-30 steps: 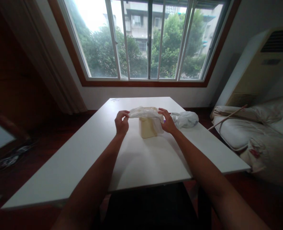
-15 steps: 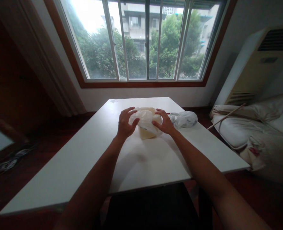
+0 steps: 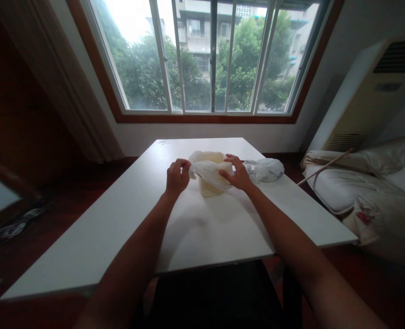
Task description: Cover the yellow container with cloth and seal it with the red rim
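Note:
A pale yellow container (image 3: 211, 188) stands on the white table (image 3: 120, 228), with a thin whitish plastic bag (image 3: 211, 172) draped round its upper part. At the container's left, my left hand (image 3: 178, 176) pinches a gathered edge of the bag between thumb and fingers. On the right side, my right hand (image 3: 237, 172) has its thumb and fingers apart against the bag; whether it grips any plastic is hard to tell. What lies inside the container is hidden.
A second crumpled plastic bag (image 3: 265, 170) lies right of my right hand. Beyond the table's right edge are a cushioned seat (image 3: 335, 183) and a thin stick (image 3: 325, 167). A window (image 3: 212, 59) is behind the table.
My left hand has closed from spread fingers into a pinch on the bag's edge. The bag is pulled down in front, showing more of the container. My right hand stays about where it was.

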`<state>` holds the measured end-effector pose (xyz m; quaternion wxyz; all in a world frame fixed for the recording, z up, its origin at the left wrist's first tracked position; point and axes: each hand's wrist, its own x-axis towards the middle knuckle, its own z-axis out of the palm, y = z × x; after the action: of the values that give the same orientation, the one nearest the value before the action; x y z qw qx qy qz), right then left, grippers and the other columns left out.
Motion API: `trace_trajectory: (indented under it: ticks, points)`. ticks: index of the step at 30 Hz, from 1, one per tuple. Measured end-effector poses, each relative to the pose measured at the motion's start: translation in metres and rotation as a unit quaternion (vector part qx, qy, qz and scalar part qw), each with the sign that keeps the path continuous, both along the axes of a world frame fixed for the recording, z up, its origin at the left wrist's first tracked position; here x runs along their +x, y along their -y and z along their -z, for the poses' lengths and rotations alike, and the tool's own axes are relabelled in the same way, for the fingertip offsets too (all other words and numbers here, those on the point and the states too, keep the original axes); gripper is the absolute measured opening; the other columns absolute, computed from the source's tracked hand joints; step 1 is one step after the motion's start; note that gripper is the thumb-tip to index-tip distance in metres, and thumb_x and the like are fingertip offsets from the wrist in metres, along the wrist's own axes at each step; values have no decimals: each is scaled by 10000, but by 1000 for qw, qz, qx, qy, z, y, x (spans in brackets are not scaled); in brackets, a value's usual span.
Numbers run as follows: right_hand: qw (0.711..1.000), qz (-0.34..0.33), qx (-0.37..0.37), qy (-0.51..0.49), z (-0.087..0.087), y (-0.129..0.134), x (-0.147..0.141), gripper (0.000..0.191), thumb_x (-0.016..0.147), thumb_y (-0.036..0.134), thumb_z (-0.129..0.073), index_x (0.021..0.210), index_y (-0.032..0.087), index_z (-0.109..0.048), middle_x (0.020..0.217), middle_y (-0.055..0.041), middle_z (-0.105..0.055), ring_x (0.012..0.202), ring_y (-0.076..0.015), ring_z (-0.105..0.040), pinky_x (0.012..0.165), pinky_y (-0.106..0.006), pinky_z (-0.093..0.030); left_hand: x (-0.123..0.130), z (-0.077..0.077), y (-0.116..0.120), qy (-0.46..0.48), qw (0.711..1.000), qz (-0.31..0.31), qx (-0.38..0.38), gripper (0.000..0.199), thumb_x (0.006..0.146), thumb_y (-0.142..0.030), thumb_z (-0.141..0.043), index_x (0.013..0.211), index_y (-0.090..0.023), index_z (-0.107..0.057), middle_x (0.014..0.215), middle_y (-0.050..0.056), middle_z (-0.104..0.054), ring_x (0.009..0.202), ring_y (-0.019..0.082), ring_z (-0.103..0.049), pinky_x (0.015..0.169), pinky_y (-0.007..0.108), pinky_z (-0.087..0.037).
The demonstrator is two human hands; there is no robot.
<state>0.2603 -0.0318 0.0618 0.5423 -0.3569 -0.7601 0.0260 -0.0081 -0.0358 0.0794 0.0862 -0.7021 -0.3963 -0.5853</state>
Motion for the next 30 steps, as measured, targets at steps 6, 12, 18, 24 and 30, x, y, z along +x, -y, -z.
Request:
trace_trajectory:
  ticks: [6,12,18,24,30]
  points:
    - [1000,-8,5,8,2,-3,2,452,876,558,-615,1185,229,-587,1332,-148,-562,1303,-274,-502,1107,-498,-397,-16,17,-16,-102,983,10,-154,475,944,-509,-443,597,-199,-536,498,-16,-508,479,116,-444,533,253,-301]
    - [1000,-12,2,7,3,-4,1,460,872,543,-626,1204,227,-582,1312,-141,-579,1309,-281,-495,1119,-494,-378,-13,27,-21,-270,907,-3,-322,454,778,-620,-622,584,-209,-612,592,39,-629,554,176,-552,551,276,-345]
    - [1000,-2,-7,9,3,-2,0,509,826,534,-684,1213,223,-571,1331,-138,-568,1317,-293,-492,1129,-515,-362,-17,27,-23,-289,876,-18,-387,262,701,-366,-729,920,-221,-714,933,74,-727,863,250,-670,732,311,-496]
    - [1000,-10,-5,2,4,-2,-1,503,818,505,-702,1215,230,-561,1343,-144,-549,1305,-286,-499,1108,-494,-399,-5,9,-14,30,994,48,-93,372,907,-175,-399,1239,-192,-567,1232,98,-632,1102,207,-612,975,412,-498]
    - [1000,-15,-7,-7,3,-1,-2,467,805,486,-720,1151,220,-554,1334,-153,-551,1284,-285,-511,1082,-488,-421,20,24,-11,46,969,196,-142,870,773,-488,-738,1478,-213,-308,1527,176,-373,1381,325,-417,1124,531,-372]
